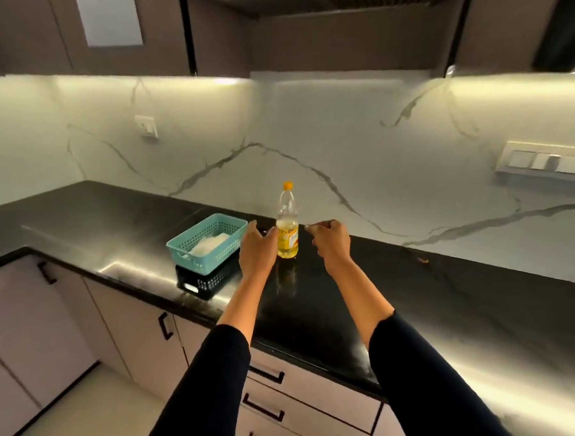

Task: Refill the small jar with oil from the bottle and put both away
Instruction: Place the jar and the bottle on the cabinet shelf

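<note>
1. Oil bottle stands upright on the black countertop, directly between the 2 hands. Orange cap is on and the oil sits in the lower part. Capped and upright, so nothing is pouring at this instant.
2. Left hand is spread wide with fingers near straight and thumb up, its fingertips at the bottle's left wall. Contact or a small gap: can't tell. It holds nothing. The span looks sized for the bottle body, so I read it as a grab setup.
3. Right hand is just right of the bottle and apart from it, fingers loosely curled, nothing in it. It sits at label height, not at the cap, so it's probably there to steady the bottle rather than to uncap it.
4. Small jar: not in view anywhere near either hand.
5. Teal basket is just left of the left hand, holds something white, and is stacked on a black basket. That leaves little room on that side, so lift the bottle straight up rather than swinging it left.
6. Judgement: the bottle is being picked up; from this view I can't tell whether that is for pouring or for putting it away. The bottle is tall and narrow, so a 1-sided push could tip it. Closing both hands on it together avoids that.
</note>
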